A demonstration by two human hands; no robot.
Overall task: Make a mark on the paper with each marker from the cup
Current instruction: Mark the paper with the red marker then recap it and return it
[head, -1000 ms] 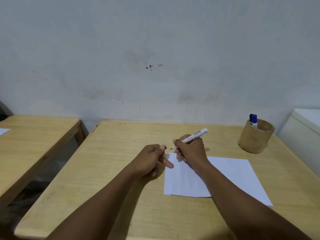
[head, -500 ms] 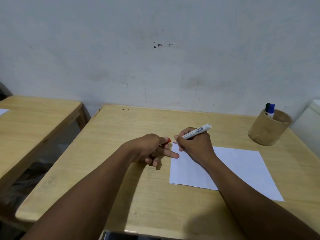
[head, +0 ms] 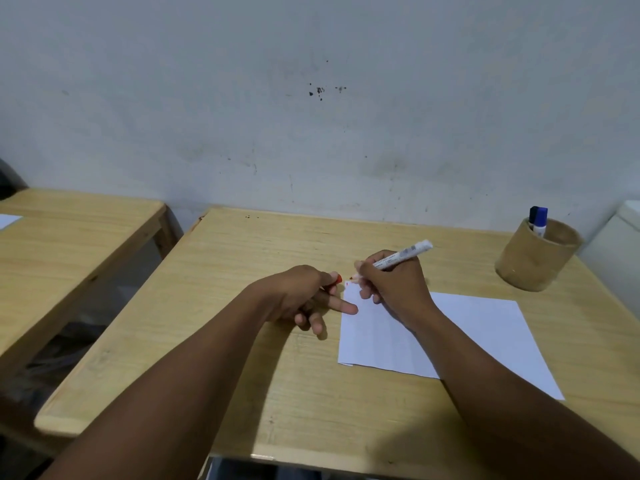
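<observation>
The right hand (head: 394, 282) is pinching the marker (head: 403, 254) tip-down at the paper's (head: 467, 334) far-left corner on the surface (head: 242, 358), while the left hand (head: 304, 294) is steadying the sheet, its grip pinching the red cap (head: 337, 280) for recapping.

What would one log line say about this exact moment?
right hand: grip on red marker, tip at paper corner | left hand: holds red cap | cup: two markers left

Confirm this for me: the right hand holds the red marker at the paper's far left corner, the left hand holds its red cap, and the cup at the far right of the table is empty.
Not empty: the head view shows the cup holding a blue marker and a black marker. The rest stands.
</observation>
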